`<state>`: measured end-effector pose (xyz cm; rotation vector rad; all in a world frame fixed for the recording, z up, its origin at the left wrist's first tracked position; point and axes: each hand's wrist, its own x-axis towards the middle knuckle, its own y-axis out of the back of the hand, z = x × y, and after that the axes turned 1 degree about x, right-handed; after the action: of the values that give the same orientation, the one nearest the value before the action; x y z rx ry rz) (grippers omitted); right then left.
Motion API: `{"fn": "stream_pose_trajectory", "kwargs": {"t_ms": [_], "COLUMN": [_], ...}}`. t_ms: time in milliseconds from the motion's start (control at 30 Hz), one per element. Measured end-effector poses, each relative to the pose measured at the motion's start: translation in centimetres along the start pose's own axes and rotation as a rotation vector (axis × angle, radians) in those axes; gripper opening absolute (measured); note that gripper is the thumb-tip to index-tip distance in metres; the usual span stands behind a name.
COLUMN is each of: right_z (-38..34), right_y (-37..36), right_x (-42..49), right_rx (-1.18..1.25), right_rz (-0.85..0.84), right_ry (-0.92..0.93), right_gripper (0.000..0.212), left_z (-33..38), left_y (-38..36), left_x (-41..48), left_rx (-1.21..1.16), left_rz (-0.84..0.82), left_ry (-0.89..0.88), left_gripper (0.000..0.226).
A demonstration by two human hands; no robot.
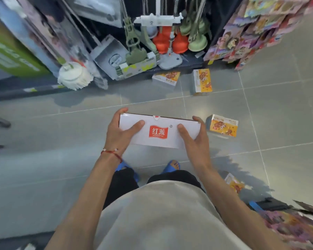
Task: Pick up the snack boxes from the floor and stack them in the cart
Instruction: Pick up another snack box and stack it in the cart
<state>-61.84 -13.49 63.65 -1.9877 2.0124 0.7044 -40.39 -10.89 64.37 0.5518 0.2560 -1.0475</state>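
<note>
Left hand (122,130) and right hand (192,137) clasp a white snack box (159,130) by its ends, above the floor (62,168). Four orange boxes lie scattered beyond: one (222,125) just right, two (166,78) (202,82) beside the mop rack (126,56), one (235,183) beside the right forearm.

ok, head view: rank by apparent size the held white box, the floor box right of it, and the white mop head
1. white box, largest, though it is nearest the camera
2. mop head
3. floor box, which looks only somewhat smaller than the mop head; farther off, so real sizes are unsure
</note>
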Motion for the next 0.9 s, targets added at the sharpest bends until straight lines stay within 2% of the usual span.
{"fn": "stream_pose_trajectory", "kwargs": {"t_ms": [267,533,667,900], "right_z": [-2.1,-2.3,-3.0,-4.7], "right_y": [-17.6,-37.3,-45.5,-60.6], "right_x": [-2.9,-9.0,-11.5,-13.8], "right_rx": [-0.235,-0.314,-0.348,-0.478], "right_rz": [-0.289,-0.548,-0.668,-0.875], "right_ry": [0.097,0.147,0.164,0.18], "right_gripper": [0.054,0.054,0.056,0.058], "left_z": [-6.1,-13.3,-15.5,-17.9], "left_y": [17.3,35.4,42.4,52.8], "left_x": [-0.1,-0.3,-0.4,1.3], "left_rx": [-0.178,-0.278,-0.338,-0.498], "left_rz": [0.29,0.56,0.65,0.845], "left_ry": [0.074,0.163,0.206,0.304], "left_gripper": [0.056,0.06,0.064,0.057]}}
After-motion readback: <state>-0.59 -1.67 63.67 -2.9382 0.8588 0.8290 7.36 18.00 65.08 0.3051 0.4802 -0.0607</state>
